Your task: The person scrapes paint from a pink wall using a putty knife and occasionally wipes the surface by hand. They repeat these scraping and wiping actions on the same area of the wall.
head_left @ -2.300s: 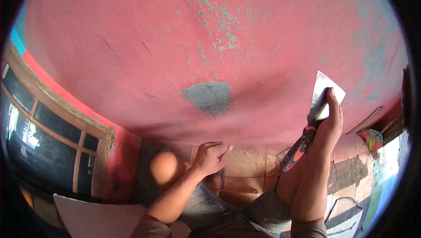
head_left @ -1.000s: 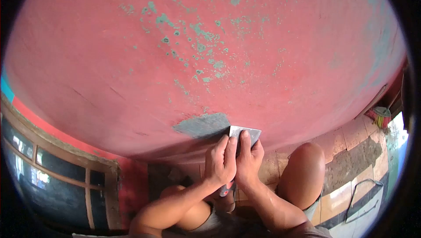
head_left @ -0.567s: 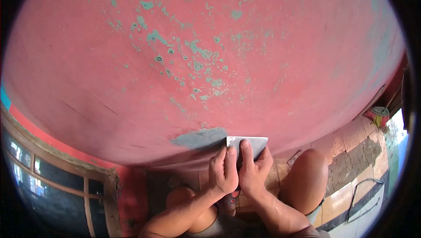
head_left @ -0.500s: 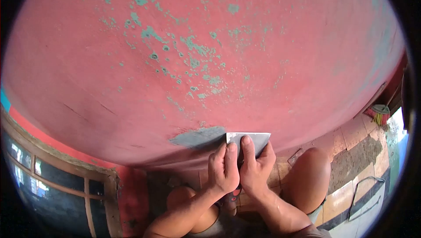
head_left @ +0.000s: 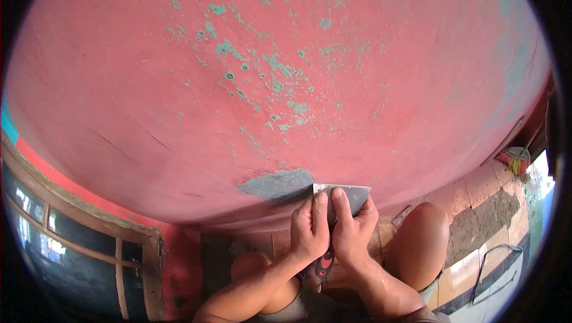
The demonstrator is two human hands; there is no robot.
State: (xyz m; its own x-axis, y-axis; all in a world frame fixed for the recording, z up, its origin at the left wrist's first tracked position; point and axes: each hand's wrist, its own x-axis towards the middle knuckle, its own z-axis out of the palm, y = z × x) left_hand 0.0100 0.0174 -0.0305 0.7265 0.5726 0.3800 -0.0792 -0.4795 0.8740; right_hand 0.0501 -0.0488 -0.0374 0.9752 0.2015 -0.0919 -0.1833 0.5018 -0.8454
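While the left hand (head_left: 308,232) and right hand (head_left: 356,235) pinch the scraper (head_left: 323,265), thumbs (head_left: 339,197) on its blade (head_left: 359,195) near the grey patch (head_left: 277,185), even pressure best steadies it.

No text, label, brand, number or sign I can read anywhere in my view.
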